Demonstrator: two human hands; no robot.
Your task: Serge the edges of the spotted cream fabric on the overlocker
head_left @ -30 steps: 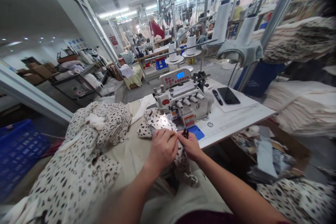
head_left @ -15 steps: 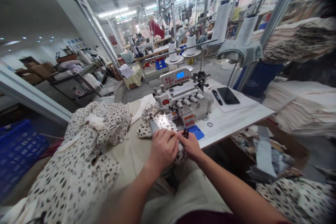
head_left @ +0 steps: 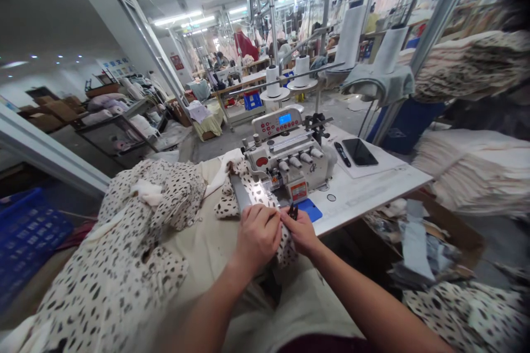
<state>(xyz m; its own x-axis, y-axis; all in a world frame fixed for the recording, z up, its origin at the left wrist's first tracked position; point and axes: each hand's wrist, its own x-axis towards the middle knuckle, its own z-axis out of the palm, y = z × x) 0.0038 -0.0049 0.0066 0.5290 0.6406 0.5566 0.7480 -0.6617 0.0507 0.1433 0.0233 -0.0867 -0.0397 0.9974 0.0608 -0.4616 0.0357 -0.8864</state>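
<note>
My left hand (head_left: 260, 233) is closed on the edge of a cream fabric piece with black spots (head_left: 259, 192), just in front of the overlock sewing machine (head_left: 290, 160). Beside it, my right hand (head_left: 300, 230) pinches the same fabric and also holds small black thread snips (head_left: 292, 211), their tips pointing up. The two hands nearly touch. From under the machine's lit presser foot area, the fabric runs toward me and hangs below my hands. Its part behind my fingers is hidden.
A heap of spotted fabric (head_left: 136, 231) lies to the left, near a blue crate (head_left: 33, 242). On the white table are a phone (head_left: 360, 151) and a black marker (head_left: 342, 154). Thread cones (head_left: 350, 33) stand behind. At right are stacked fabric (head_left: 476, 171) and a scrap box (head_left: 459, 237).
The spotted fabric at the machine has shifted slightly toward me, with more hanging below my hands. More of the grey plate left of the presser foot shows. Both hands keep their grip.
</note>
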